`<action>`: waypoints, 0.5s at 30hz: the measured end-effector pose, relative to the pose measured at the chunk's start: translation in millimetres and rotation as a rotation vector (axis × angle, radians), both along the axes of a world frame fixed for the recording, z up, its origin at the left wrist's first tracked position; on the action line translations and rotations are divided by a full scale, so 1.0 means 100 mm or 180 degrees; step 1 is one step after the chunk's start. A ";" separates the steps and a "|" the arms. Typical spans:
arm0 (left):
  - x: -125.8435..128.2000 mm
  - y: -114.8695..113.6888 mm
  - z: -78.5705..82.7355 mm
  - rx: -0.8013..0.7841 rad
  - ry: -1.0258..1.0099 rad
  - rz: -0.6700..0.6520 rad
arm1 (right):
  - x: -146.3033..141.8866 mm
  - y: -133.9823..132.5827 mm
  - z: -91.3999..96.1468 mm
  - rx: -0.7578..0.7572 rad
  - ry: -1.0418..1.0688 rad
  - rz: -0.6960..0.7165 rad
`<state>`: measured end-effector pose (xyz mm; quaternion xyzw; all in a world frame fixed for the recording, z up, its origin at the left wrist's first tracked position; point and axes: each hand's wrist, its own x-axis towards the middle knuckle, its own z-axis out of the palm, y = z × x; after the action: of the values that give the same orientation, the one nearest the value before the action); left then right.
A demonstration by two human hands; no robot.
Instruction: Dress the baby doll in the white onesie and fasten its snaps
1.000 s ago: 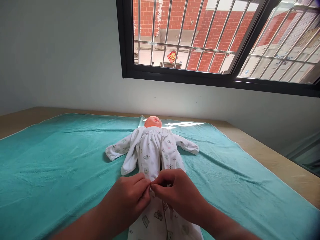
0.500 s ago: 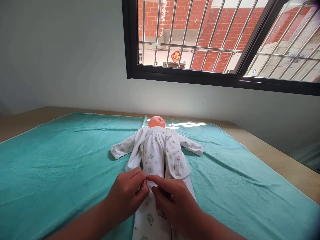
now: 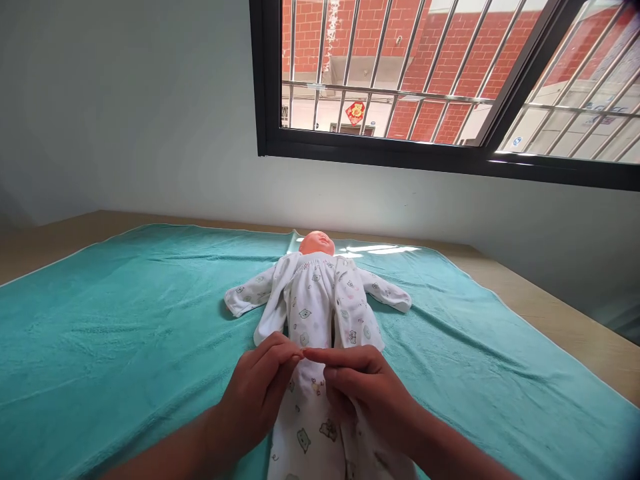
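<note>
A baby doll [image 3: 317, 243] lies on its back with its head away from me. It wears a white printed jacket [image 3: 351, 307], spread at the front, and white printed trousers [image 3: 313, 293] whose gathered waist sits high on the chest. Over the trouser legs, my left hand [image 3: 265, 377] is closed, thumb and forefinger pressed together; anything between them is hidden. My right hand [image 3: 367, 383] has its forefinger stretched out, the tip meeting the left fingertips. Its thumb lies below and the other fingers curl. I see nothing held in it.
A turquoise blanket [image 3: 140, 333] is spread over the wooden tabletop [image 3: 530, 293]. Behind it rises a pale wall [image 3: 150, 133] with a dark-framed, barred window [image 3: 370, 150]. Both sleeves [image 3: 250, 293] lie spread outward on the blanket.
My right forefinger has straightened, and its thumb has come up closer beneath it. Both hands have shifted slightly right in view, as has the whole scene. The doll's pose looks the same.
</note>
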<state>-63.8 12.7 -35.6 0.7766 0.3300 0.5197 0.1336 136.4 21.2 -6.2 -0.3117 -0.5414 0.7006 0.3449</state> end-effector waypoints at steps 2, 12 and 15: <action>0.00 0.01 -0.03 -0.0037 -0.0048 -0.0026 | 0.02 0.02 -0.01 -0.0070 0.0070 0.0010; 0.02 -0.01 -0.03 -0.0307 -0.0198 -0.0095 | 0.02 0.08 0.00 -0.0200 0.0320 0.0025; 0.01 0.00 -0.02 -0.0480 -0.0285 0.0000 | 0.02 0.08 0.00 -0.0202 0.0271 0.0029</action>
<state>-63.1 12.8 -37.9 0.7403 0.3618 0.5276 0.2063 138.6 29.4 -6.6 -0.2898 -0.5051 0.7316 0.3544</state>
